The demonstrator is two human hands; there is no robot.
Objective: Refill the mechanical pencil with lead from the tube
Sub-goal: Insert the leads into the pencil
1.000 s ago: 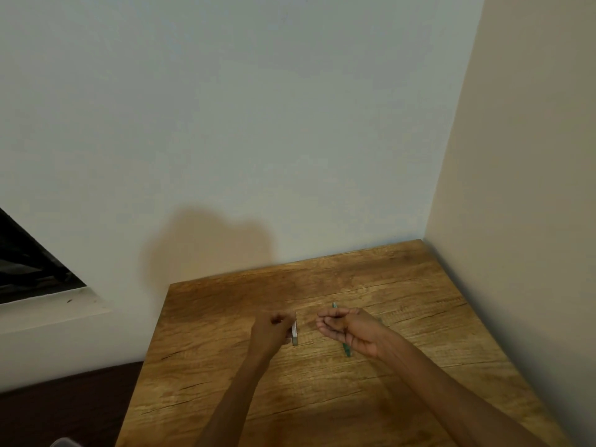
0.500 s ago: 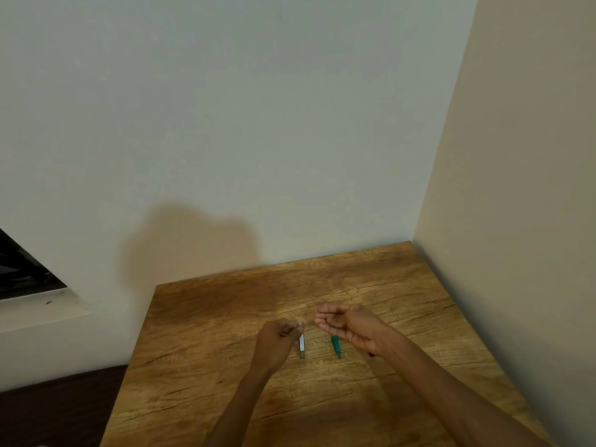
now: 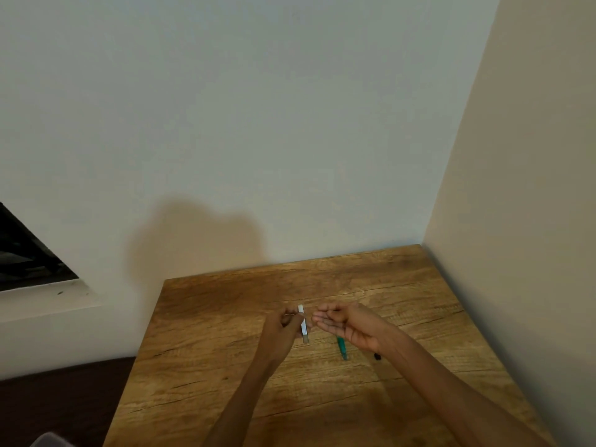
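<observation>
My left hand grips a thin white lead tube, held nearly upright just above the wooden table. My right hand lies palm up right beside the tube's top end, fingers relaxed and cupped, holding nothing that I can make out. A green mechanical pencil rests on the table under my right hand; only its lower part shows. A small black piece lies on the table beside my right wrist.
The table stands in a corner, with a white wall behind it and a beige wall along its right edge. Dark floor lies to the left of the table. A dark window opening sits low on the left wall.
The tube in my left hand has tipped from hanging below the fist to standing above it. My right palm stays cupped beside it.
</observation>
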